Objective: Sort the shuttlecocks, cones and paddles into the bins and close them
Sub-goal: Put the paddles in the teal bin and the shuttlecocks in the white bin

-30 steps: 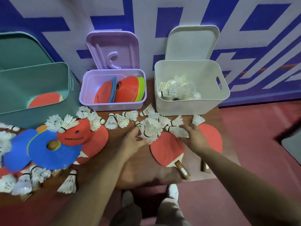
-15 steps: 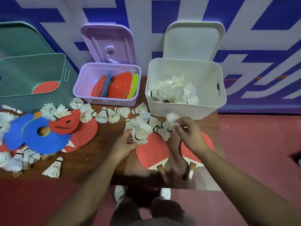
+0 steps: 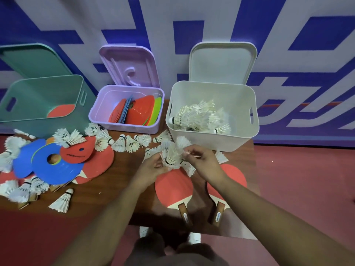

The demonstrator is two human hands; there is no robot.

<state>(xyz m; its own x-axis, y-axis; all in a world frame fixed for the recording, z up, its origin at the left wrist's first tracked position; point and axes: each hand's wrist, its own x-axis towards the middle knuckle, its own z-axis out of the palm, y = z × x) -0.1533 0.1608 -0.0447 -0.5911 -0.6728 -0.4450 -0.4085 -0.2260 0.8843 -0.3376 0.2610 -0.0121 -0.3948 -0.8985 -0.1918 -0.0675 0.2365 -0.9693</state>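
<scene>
Over the worktop (image 3: 115, 189) the left hand (image 3: 153, 167) has its grip closed round a bunch of shuttlecocks (image 3: 171, 156) and the right hand (image 3: 204, 164) pinches feathers of the same bunch, at 6 o'clock from the open white bin (image 3: 211, 140), above two red paddles (image 3: 172, 187).

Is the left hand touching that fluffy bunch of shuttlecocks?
Touching. The head view shows the left hand with its fingers curled round the bunch of shuttlecocks, with no gap between them.
</scene>
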